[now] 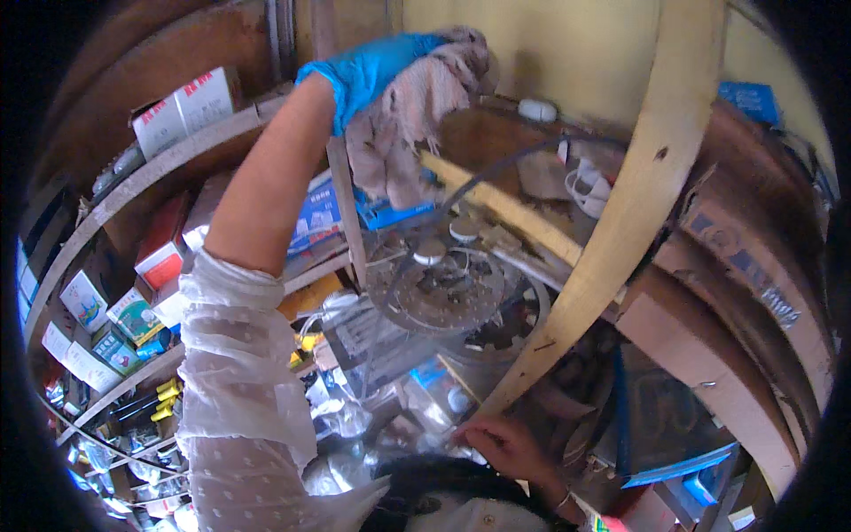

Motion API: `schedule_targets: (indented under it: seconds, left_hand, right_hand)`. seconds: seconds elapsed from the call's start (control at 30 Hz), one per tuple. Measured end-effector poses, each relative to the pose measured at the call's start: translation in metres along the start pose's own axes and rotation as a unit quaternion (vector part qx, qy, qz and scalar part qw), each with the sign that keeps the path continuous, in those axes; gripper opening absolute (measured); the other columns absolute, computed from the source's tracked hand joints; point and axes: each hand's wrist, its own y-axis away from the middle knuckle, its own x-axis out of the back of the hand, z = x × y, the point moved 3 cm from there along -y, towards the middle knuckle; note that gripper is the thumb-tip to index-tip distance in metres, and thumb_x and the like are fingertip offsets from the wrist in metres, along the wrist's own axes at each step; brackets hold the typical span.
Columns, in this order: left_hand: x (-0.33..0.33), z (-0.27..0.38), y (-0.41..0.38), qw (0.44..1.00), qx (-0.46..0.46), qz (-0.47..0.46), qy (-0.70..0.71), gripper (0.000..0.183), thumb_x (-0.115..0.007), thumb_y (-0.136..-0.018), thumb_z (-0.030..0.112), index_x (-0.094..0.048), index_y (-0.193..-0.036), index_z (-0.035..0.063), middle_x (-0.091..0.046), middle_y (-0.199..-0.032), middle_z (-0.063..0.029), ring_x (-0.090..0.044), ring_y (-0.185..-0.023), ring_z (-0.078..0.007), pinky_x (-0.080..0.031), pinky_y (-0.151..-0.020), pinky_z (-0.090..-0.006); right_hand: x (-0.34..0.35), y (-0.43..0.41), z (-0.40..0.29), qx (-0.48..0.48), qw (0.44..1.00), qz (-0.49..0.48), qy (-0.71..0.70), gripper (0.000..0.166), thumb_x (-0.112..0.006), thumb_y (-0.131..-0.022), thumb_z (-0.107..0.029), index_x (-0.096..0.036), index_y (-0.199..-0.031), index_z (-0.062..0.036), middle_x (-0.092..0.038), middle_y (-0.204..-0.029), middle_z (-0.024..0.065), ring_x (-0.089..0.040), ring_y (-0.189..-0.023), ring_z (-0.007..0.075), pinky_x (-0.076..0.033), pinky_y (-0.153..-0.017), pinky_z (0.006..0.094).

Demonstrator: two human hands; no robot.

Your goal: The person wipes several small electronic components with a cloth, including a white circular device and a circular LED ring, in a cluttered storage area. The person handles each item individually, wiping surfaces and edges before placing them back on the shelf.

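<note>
My left hand [372, 70], in a blue glove, is raised at the upper middle and gripped on a bunched, frayed cloth [432, 100] against the back of a wooden shelf. The cloth hangs down over the shelf's upper part. My right hand [498, 442] is bare and low in the view, by the lower end of a pale wooden post [598, 259]; its fingers look curled, and whether it grips the post cannot be told. A dusty fan guard [445, 292] lies below the cloth. A small white round fitting [537, 110] sits on the upper shelf.
Shelves of small boxes [136, 316] and a white carton [186, 113] stand at the left. A yellowish wooden strip [505, 209] slants behind the post. A dark cable [492, 173] loops across. Brown cardboard [705, 352] fills the right side.
</note>
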Motion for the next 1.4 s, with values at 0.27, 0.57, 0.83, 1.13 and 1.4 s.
schedule_targets:
  seconds: [0.27,0.57,0.83,1.13,1.4]
  left_hand:
    - [0.007,-0.06,0.105,0.983,-0.119,0.105,-0.096,0.035,-0.044,-0.088,0.013,-0.048,-0.121,0.003,-0.055,-0.112,-0.0039,-0.054,-0.098,-0.0126,-0.04,-0.091,-0.0261]
    - [-0.046,-0.219,0.329,0.951,-0.001,0.307,-0.033,0.035,-0.055,-0.081,0.008,-0.049,-0.115,0.0016,-0.059,-0.1,-0.003,-0.055,-0.087,-0.0126,-0.043,-0.08,-0.0231]
    - [-0.064,-0.185,0.216,0.964,0.128,0.229,-0.034,0.034,-0.058,-0.077,0.015,-0.057,-0.107,-0.0013,-0.062,-0.097,-0.0128,-0.059,-0.087,-0.0204,-0.045,-0.079,-0.0316]
    - [-0.079,-0.233,0.086,0.875,0.149,0.025,-0.461,0.045,-0.053,-0.076,0.043,-0.062,-0.103,0.0076,-0.061,-0.101,-0.0193,-0.059,-0.093,-0.0347,-0.046,-0.078,-0.0418]
    - [-0.089,-0.223,0.065,0.909,0.143,-0.049,-0.389,0.047,-0.052,-0.078,0.041,-0.061,-0.103,0.0017,-0.059,-0.105,-0.0217,-0.057,-0.096,-0.0344,-0.045,-0.083,-0.0396]
  right_hand:
    - [-0.003,-0.001,0.013,-0.002,0.998,0.058,0.012,0.015,-0.053,-0.089,-0.015,-0.06,-0.096,-0.0039,-0.065,-0.086,0.0089,-0.063,-0.08,0.0204,-0.048,-0.07,0.0292]
    - [-0.038,-0.06,0.018,-0.024,0.999,-0.037,-0.005,0.022,-0.049,-0.091,-0.02,-0.058,-0.096,-0.0018,-0.065,-0.086,0.0099,-0.064,-0.08,0.0211,-0.048,-0.069,0.0301]
    - [-0.056,-0.067,0.03,-0.103,0.992,-0.028,-0.066,0.016,-0.049,-0.091,-0.012,-0.059,-0.09,0.0003,-0.064,-0.082,0.006,-0.062,-0.078,0.0121,-0.048,-0.071,0.0241]
    - [-0.053,-0.049,0.039,-0.107,0.992,0.013,-0.065,0.015,-0.049,-0.091,-0.011,-0.059,-0.094,0.0004,-0.064,-0.082,0.0054,-0.061,-0.08,0.0109,-0.048,-0.072,0.0232]
    - [-0.044,-0.042,0.037,-0.099,0.991,0.047,-0.082,0.016,-0.05,-0.091,-0.012,-0.059,-0.095,0.0004,-0.065,-0.085,0.0057,-0.062,-0.08,0.0115,-0.048,-0.073,0.023]
